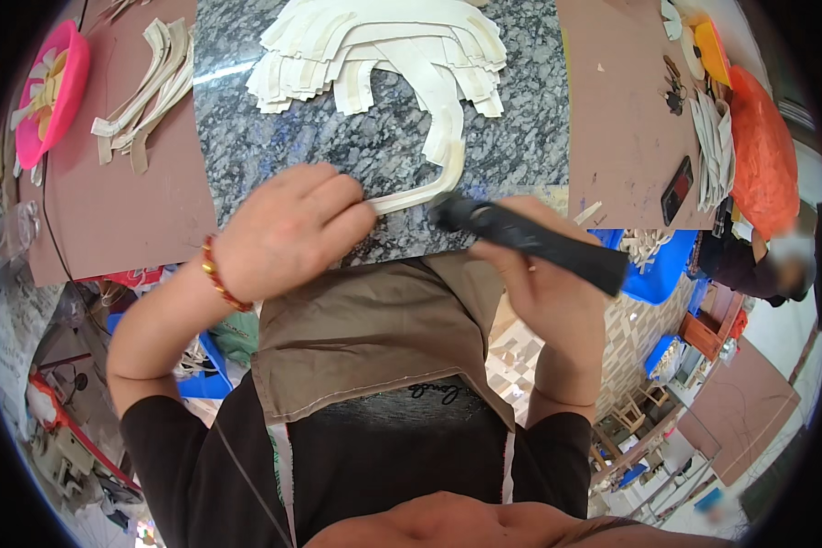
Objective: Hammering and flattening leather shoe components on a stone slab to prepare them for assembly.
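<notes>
Strip: the bent pale strip [406,198] lies on the grey stone slab [247,155], in the middle of the frame. One arm runs left to the left hand; the other turns up toward the pile, its top end meeting a white piece. Whether the two are joined, I cannot tell.
Left hand: the left hand [292,233], left of centre, is curled over the strip's left end. Its fingertips are hidden, so pinching or merely pressing cannot be told.
Right hand: the right hand [557,292], right of centre, has its fingers closed round a black tool [539,242].
Tool: it slants from lower right to upper left, its blurred head right at the strip's bend. Contact is unclear.
Step in hand: apparently working the bend with the tool head while the left hand steadies the strip.
Next move: it seems to call for a steady left hand, the strip flat on the slab, and the tool head kept on the strip and clear of the left fingers.
Pile: white pieces [365,55] overlap in a fan at the top centre, on the slab.
Upper left: loose strips [155,91] lie near a pink basin [73,82].
Right edge: a phone [677,190] and keys [674,96] lie near a red bag [763,155].
</notes>
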### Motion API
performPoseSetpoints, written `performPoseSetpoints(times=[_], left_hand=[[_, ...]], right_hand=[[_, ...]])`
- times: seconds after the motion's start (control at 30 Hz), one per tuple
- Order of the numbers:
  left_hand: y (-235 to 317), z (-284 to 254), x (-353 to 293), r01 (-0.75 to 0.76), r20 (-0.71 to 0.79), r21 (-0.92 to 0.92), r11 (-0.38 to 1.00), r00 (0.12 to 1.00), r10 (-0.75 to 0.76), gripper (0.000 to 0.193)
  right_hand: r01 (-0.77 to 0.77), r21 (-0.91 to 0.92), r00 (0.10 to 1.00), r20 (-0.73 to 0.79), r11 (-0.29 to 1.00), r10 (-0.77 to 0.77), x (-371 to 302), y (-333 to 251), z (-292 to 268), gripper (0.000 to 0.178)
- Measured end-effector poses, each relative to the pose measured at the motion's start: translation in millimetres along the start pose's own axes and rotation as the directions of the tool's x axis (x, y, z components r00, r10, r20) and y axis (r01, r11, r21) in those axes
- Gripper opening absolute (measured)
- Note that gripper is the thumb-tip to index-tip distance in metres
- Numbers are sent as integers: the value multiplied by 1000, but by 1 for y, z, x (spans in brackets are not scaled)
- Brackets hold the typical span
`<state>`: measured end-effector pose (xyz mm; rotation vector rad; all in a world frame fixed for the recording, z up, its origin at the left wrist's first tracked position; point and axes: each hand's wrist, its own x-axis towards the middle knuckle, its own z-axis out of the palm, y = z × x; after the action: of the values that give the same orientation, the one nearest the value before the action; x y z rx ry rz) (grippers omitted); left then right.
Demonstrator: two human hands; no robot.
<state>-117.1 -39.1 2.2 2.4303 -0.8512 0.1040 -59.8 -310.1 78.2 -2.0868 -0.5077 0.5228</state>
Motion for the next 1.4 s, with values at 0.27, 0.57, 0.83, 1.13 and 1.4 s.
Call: performPoseSetpoints(times=[0.27, 0.57, 0.83, 1.13, 1.4], left_hand=[[44, 45, 35, 310, -274, -88, 947, 906, -322, 25], [35, 32, 18, 89, -158, 37, 995, 984, -83, 33], [34, 25, 21, 86, -29, 45, 995, 996, -85, 39], [13, 11, 25, 190, -4, -216, 958, 981, -196, 14], [-16, -7, 28, -279, 123, -86, 956, 950, 288, 27]], right_hand=[[43, -371, 976, -184, 928, -118, 0, 20, 0, 17], [48, -317, 972, -205, 947, -118, 5, 15, 0, 17], [58, -327, 991, -96, 943, -94, 8, 16, 9, 17], [66, -370, 998, 10, 927, -67, 4, -2, 9, 17], [127, -410, 990, 112, 903, -88, -2, -12, 14, 19]])
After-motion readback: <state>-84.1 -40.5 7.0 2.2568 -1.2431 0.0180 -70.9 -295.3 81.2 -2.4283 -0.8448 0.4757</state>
